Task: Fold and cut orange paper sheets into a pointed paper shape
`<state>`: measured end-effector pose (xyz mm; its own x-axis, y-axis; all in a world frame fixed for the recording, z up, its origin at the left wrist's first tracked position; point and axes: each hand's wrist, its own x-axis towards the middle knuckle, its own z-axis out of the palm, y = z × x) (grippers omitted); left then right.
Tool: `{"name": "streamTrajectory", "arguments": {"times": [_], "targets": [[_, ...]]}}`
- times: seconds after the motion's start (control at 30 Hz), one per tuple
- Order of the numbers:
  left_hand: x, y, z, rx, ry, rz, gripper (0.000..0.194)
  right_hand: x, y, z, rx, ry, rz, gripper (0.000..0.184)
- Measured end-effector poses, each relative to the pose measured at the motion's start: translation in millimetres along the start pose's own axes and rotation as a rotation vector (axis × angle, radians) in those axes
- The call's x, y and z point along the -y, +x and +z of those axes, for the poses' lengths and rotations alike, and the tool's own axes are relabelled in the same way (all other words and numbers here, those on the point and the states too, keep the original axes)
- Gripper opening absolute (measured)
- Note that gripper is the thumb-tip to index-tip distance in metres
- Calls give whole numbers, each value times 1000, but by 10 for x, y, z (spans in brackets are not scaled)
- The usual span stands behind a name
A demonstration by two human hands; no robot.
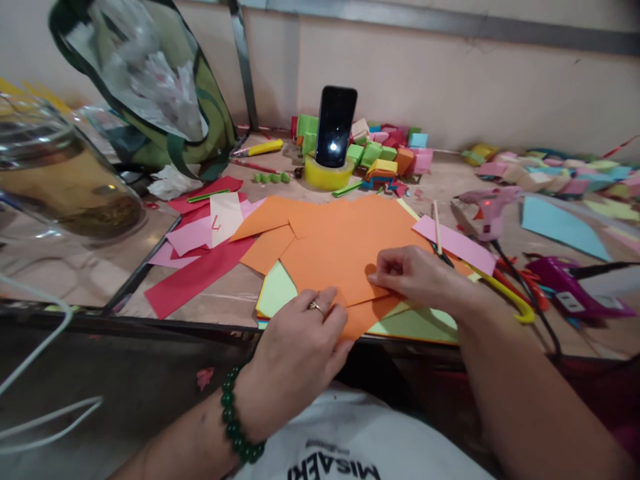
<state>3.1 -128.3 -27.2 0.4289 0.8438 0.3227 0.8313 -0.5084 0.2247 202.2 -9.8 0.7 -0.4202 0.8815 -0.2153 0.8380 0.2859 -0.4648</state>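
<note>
Orange paper (340, 240) lies in overlapping pieces on the table in front of me. My left hand (300, 340), with a ring and a green bead bracelet, has its bent fingers on the near part of this paper and its thumb at the paper's edge. My right hand (413, 275) pinches the orange paper at its near right side, where one piece's straight edge overlaps another. Beneath the orange pieces, light green sheets (277, 293) stick out towards the table's front edge.
Red paper strips (193, 280) lie left, a pink strip (455, 241) right. A phone (336, 127) stands in a yellow tape roll (327, 175) before folded paper blocks (370, 155). A pink glue gun (487, 210), purple tool (575, 287), glass jar (60, 180) and green bag (210, 120) surround them.
</note>
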Motion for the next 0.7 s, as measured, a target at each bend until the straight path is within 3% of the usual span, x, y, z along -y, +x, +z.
{"name": "streamTrajectory", "arguments": {"times": [0.17, 0.3, 0.47, 0.7], "targets": [[-48, 24, -14, 58, 39, -6, 37, 231, -34, 17, -91, -117, -9, 19], [-81, 20, 14, 75, 68, -34, 52, 362, 3, 107, -37, -10, -102, 19], [-81, -13, 94, 56, 104, -44, 75, 225, 40, 111, -72, -7, -37, 17], [14, -81, 124, 36, 109, -49, 66, 96, 24, 120, -97, -3, -54, 20]]}}
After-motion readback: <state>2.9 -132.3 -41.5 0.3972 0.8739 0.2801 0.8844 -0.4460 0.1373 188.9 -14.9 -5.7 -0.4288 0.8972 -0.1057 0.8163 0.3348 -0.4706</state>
